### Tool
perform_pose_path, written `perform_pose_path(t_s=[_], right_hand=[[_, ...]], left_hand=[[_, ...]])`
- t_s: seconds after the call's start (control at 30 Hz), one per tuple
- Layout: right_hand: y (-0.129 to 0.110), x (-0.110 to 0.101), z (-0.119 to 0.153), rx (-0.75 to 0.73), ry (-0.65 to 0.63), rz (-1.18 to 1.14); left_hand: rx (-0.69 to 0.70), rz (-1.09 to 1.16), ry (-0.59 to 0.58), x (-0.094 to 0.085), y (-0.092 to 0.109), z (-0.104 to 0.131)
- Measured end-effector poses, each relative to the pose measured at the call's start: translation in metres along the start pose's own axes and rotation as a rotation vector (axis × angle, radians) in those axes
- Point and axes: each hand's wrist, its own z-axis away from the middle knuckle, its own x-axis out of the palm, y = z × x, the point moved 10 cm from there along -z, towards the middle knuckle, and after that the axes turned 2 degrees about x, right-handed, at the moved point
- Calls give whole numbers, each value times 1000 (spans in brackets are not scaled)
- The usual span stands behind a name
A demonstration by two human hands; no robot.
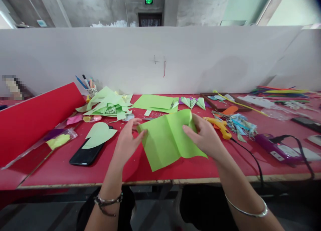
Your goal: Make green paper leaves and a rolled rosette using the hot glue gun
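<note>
Our left fingers [141, 135] and right fingers [191, 134] pinch the green paper [162, 147] — lightly is best; we should keep its crease [173, 136] straight.

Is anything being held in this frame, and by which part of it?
Yes, a creased green sheet: the left hand pinches its upper left corner, the right hand its right side near the top, thumb in front.

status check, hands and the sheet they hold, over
Left hand, right hand: holding green sheet by opposite sides. Sheet creased near middle. Glue gun beside right hand.
</note>
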Motion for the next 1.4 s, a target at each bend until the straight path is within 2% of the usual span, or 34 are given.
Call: perform_pose_path(t_s=[0.07, 0.1, 0.2, 0.27, 0.33, 0.43, 0.57, 0.67, 0.77, 1.1, 1.4], right_hand=[[-6, 12, 3, -7, -33, 28], [-9, 18, 4, -12, -50, 19], [-19, 33, 9, -43, -116, -90], [-26, 40, 13, -68, -166, -196], [-30, 44, 15, -72, -197, -288], [-26, 45, 16, -20, -202, -355], [-15, 37, 13, 48, -125, -336], [-9, 23, 10, 67, -3, -322], [-5, 15, 9, 92, 48, -321], [3, 17, 7, 130, 48, -318], [3, 22, 7, 106, 55, -247]], left_hand=[[93, -147, 100, -4, 16, 3], [142, -208, 114, -2, 25, 5], [232, -304, 73, 9, 48, 10], [217, -274, 46, 12, 54, 10], [143, -175, 40, 12, 51, 9], [-11, 4, 52, 11, 35, 7], [-125, 121, 44, 13, 19, 7], [-123, 151, 41, 14, 17, 6], [-104, 173, 49, 12, 18, 5], [-118, 211, 71, 4, 17, 5], [-100, 271, 172, -9, 16, 7]])
